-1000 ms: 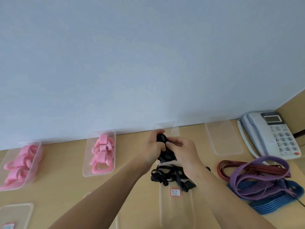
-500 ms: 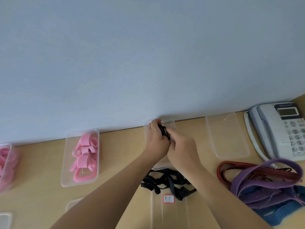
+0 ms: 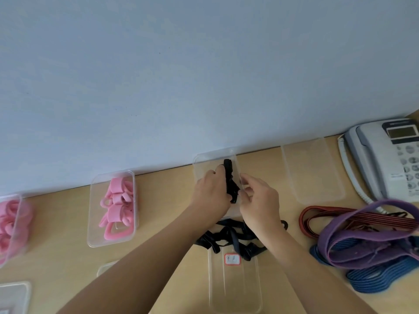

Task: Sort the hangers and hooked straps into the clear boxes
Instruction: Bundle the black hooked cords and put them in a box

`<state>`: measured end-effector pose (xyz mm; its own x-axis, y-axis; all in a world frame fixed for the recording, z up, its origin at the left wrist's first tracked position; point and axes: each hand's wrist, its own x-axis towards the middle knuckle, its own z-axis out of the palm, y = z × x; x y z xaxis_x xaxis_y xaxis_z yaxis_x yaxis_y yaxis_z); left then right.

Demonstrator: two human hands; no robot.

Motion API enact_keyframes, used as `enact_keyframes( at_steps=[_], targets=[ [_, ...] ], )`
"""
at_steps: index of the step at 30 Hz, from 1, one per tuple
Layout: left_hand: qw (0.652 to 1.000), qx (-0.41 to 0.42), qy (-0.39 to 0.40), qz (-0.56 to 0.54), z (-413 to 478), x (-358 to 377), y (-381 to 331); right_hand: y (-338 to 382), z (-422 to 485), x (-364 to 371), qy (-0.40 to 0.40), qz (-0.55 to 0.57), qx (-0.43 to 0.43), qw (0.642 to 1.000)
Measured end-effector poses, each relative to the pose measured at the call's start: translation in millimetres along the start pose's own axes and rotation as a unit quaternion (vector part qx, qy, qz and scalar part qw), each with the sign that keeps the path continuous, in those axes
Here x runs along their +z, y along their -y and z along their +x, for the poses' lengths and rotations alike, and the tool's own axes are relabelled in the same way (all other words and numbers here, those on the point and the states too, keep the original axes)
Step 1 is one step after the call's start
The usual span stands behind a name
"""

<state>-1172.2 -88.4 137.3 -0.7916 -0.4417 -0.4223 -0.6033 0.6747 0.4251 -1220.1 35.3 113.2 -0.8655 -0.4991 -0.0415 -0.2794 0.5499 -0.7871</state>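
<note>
No legible text; sticker [image 3: 232, 259] unreadable

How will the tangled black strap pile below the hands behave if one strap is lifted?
Probably floppy: the pile lies in limp, crossed loops. One strap would likely drag others along, since they interlock. It may also shift the clear lid it partly rests on.

Left hand [image 3: 210, 191] and right hand [image 3: 260, 201] hold a black strap [image 3: 229, 177] over a clear box [image 3: 205, 163].

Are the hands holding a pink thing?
No, the left hand and right hand hold a black strap over a clear box; the pink hangers lie in another box.
</note>
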Motion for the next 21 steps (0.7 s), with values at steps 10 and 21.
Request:
enact_keyframes(
  at_steps=[10,21],
  targets=[
    [0.995,-0.053,-0.048,-0.064,12,8,-1,-9,0,-2,0.008,0.054,0.016,0.998],
    [0.977,0.076,-0.178,-0.095,-41,7,12,-47,-45,-60,0.024,-0.157,0.010,0.987]
  ],
)
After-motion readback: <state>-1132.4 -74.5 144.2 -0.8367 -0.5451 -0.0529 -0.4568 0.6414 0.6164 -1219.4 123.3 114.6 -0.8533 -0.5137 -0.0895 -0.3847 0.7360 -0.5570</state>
